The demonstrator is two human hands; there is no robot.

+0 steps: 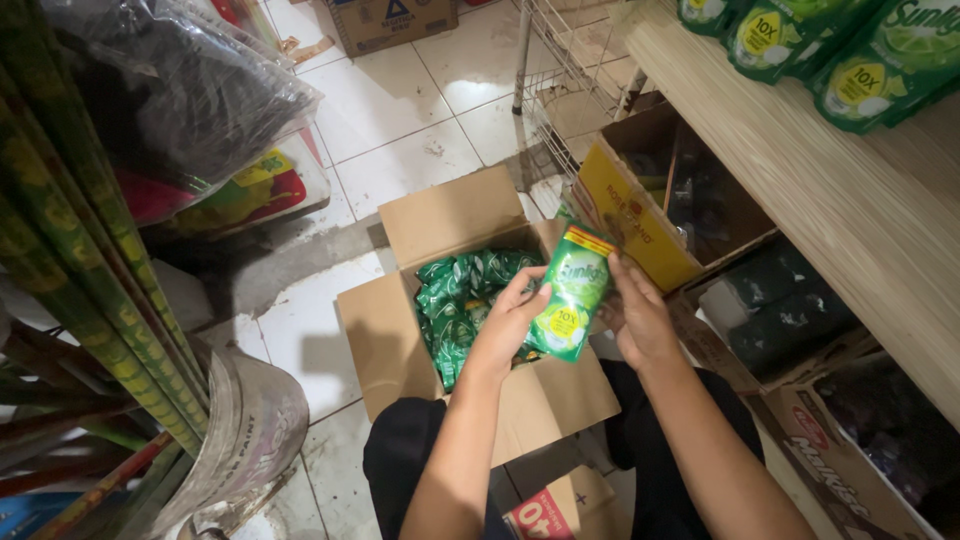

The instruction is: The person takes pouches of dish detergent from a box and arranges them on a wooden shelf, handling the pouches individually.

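A cramped shop aisle with a white tiled floor [400, 120] holds stock on every side. An open cardboard box [390, 340] sits on the floor in front of the person's knees, its flaps folded outward so the green pouches inside [460, 290] can be reached. Both hands hold one green refill pouch [572, 292] upright just above the box: the left hand [510, 325] has its fingers curled around the pouch's left edge, and the right hand [635, 310] presses flat fingers against its right side, steadying it. Matching pouches [840, 50] already lie on the wooden shelf [800, 180] above, to the right.
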